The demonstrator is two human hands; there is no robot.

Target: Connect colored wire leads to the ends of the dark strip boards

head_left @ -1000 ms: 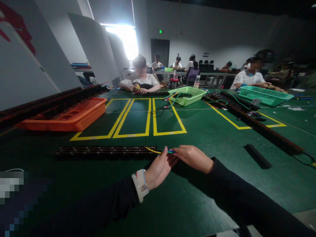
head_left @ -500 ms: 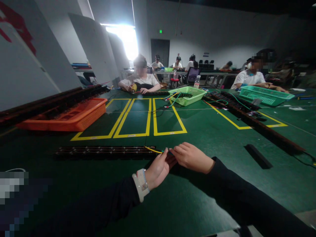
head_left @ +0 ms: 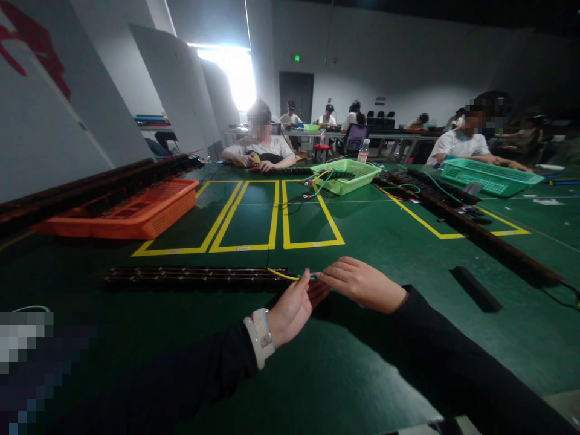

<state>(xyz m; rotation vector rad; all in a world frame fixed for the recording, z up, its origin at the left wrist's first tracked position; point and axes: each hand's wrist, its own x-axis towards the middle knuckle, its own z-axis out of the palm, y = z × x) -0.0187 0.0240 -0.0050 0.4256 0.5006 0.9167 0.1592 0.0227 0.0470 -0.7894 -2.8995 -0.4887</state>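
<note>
"Where is the yellow wire (head_left: 281, 274)?"

"Near the middle of the green table (head_left: 385, 368). It comes from the right end of a long black strip (head_left: 194, 278) and runs right, to the hands."

"How is the left hand (head_left: 290, 313)?"

"It is pinching the wire. The thumb points up and presses it on the fingers. A pale band (head_left: 260, 339) goes around that wrist."

"And the right hand (head_left: 363, 285)?"

"It is just to the right. Its fingers lie close together and point left. The tips are at a small blue and green bit (head_left: 312, 277) between the hands. It is too hard to tell if they pinch it."

"What else is there?"

"On the left is an orange basket (head_left: 151, 226). Yellow tape boxes (head_left: 242, 248) are past the strip. Farther off is a light green basket (head_left: 347, 186) with wires over its left side. On the right lies a short black bar (head_left: 475, 289)."

"Anyone on the far side?"

"Yes, a person (head_left: 272, 147) in a white top."
</note>
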